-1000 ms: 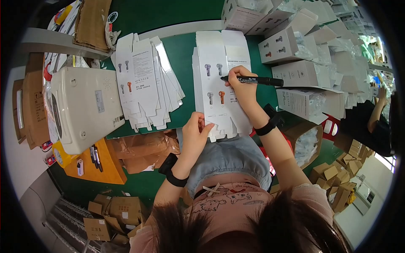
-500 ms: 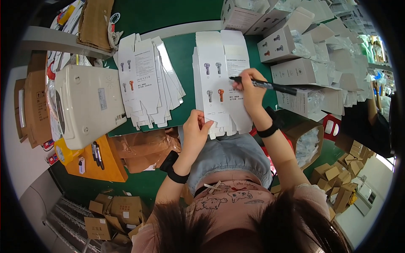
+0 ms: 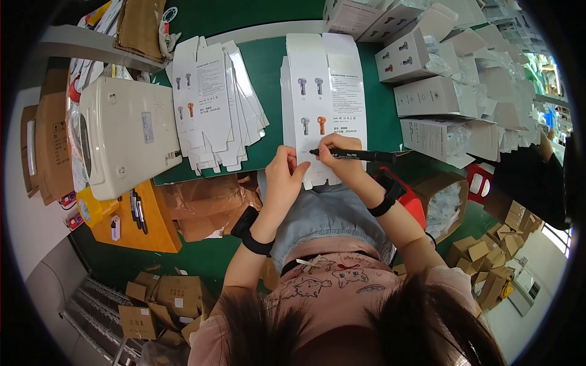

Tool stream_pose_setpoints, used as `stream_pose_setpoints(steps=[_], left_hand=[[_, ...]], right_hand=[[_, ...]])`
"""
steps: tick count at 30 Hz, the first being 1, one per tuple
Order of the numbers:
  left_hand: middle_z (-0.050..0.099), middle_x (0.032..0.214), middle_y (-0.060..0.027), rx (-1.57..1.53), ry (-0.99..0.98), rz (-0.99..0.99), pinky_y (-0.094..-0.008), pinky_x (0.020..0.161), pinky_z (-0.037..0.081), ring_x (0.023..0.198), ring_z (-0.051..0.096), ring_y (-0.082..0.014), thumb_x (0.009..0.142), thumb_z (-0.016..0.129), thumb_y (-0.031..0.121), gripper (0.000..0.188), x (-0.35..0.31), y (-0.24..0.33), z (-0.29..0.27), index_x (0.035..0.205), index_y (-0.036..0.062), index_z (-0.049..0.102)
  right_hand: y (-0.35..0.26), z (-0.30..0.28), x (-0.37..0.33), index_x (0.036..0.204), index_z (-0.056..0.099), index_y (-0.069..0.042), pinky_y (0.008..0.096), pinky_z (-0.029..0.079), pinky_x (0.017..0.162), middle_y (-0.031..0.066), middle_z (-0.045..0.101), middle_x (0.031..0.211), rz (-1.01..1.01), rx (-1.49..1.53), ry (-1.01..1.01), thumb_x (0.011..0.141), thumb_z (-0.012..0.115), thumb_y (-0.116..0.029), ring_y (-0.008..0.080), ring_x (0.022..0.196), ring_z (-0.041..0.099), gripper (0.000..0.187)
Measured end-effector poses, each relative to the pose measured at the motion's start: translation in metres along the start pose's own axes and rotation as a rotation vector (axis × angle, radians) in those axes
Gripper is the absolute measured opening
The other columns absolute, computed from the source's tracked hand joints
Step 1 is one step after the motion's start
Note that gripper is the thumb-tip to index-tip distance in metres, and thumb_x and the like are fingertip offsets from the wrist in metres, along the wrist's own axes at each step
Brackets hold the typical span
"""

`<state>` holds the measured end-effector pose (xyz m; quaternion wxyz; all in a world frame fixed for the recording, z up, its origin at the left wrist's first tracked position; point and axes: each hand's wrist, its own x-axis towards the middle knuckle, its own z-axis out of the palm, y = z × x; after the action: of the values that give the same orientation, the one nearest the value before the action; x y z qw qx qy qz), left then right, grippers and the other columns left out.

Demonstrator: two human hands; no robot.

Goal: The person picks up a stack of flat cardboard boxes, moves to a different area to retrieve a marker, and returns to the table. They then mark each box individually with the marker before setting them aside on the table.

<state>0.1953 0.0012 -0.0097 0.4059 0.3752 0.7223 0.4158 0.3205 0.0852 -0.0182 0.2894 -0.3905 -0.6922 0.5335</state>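
Note:
A stack of white flat, unfolded cartons (image 3: pixel 308 58) lies in front of me on the green table, printed with small handheld devices in purple, grey and orange. My right hand (image 3: pixel 337 152) is closed around a black marker pen (image 3: pixel 365 155). The pen's dark tip is at the lower part of the top carton, below the printed pictures; I cannot tell whether it touches. At the lower left edge of the stack, my left hand (image 3: pixel 284 172) is closed on the cartons, thumb on top and curled fingers at the side. The fingertips are partly hidden.
A second, fanned pile of flat cartons (image 3: pixel 207 79) lies to the left, beside a cream-coloured machine (image 3: pixel 125 140). Several open white boxes (image 3: pixel 421 97) holding clear plastic-wrapped items crowd the right side. Marker pens (image 3: pixel 139 210) lie on an orange surface at lower left.
My right hand has moved down and left with the marker, from the carton's right side to its lower part. My left hand still holds the lower left edge.

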Motion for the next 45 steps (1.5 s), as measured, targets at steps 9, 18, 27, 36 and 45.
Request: stream_pose_setpoints(steps=[9,18,27,36,45], left_hand=[[0.05,0.064,-0.0028,0.0,-0.022,-0.025,-0.0202,0.05,0.038,0.056,0.046,-0.0072,0.07,0.063,0.001,0.023,0.001,0.0,-0.001,0.083,-0.0001,0.044],[0.057,0.075,-0.0046,-0.282,0.398,-0.065,-0.0217,0.061,0.041,0.068,0.052,-0.0099,0.075,0.057,0.0,0.025,-0.015,0.006,-0.088,0.098,-0.0007,0.047],[0.05,0.088,-0.0141,0.51,0.357,0.262,-0.0358,0.068,0.04,0.078,0.049,-0.0267,0.07,0.063,0.013,0.032,-0.008,0.037,-0.049,0.094,0.0001,0.047],[0.047,0.066,-0.0094,0.354,0.102,0.078,-0.0298,0.049,0.04,0.054,0.046,-0.0198,0.065,0.071,0.02,0.036,-0.003,0.013,0.01,0.078,0.001,0.043],[0.048,0.065,-0.0097,0.299,0.107,0.072,-0.0299,0.049,0.04,0.053,0.046,-0.0196,0.063,0.073,0.016,0.037,-0.002,0.013,0.012,0.078,0.0007,0.042]], right_hand=[[-0.004,0.0,-0.001,0.071,0.054,0.004,0.0203,0.046,0.05,0.0075,0.058,0.058,-0.028,-0.06,0.015,0.072,0.055,0.002,0.0125,0.054,0.059,0.003],[-0.032,-0.041,0.032,0.081,0.05,0.003,0.0245,0.044,0.05,0.0126,0.055,0.063,-0.12,0.564,0.515,0.083,0.046,-0.008,0.0181,0.054,0.055,0.012],[-0.005,-0.033,0.064,0.074,0.053,-0.001,0.0172,0.036,0.046,0.003,0.054,0.056,0.193,0.213,0.226,0.078,0.056,-0.006,0.0059,0.049,0.049,0.007],[0.004,-0.02,0.066,0.069,0.053,0.0,0.016,0.03,0.043,-0.0033,0.049,0.053,0.112,0.06,0.192,0.076,0.06,-0.008,0.0009,0.047,0.041,0.013],[0.005,-0.018,0.066,0.067,0.053,0.0,0.0157,0.029,0.044,-0.0043,0.048,0.053,0.102,0.061,0.213,0.076,0.059,-0.008,0.0007,0.048,0.04,0.013]])
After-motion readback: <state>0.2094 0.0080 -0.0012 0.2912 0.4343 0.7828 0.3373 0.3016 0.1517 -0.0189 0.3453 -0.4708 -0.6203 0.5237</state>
